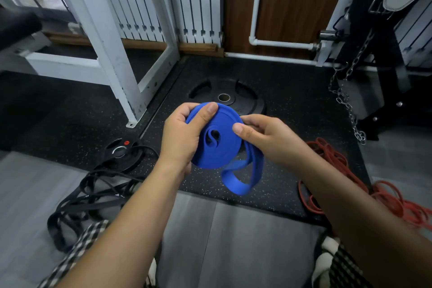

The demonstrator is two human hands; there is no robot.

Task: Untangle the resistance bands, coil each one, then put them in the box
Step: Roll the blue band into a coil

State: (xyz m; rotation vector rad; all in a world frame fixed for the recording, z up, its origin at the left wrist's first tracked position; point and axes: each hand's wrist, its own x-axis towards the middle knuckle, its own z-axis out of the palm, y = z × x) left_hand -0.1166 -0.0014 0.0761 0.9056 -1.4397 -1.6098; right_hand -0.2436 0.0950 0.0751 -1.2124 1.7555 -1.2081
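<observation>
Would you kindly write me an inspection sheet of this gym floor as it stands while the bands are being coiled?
Surface: black speckled rubber mat bordered by grey flooring.
Job's things: blue resistance band mostly coiled, a loose loop hanging below; black bands in a tangle on the left; red bands heaped on the right; no box seen.
Clutter: large weight plate and small weight plate lying flat.
Grippers: left hand grips the coil, thumb on top; right hand pinches its outer edge.
Cables: metal chain hanging at right.
Surroundings: white rack frame, white radiator, wooden wall panel.
</observation>
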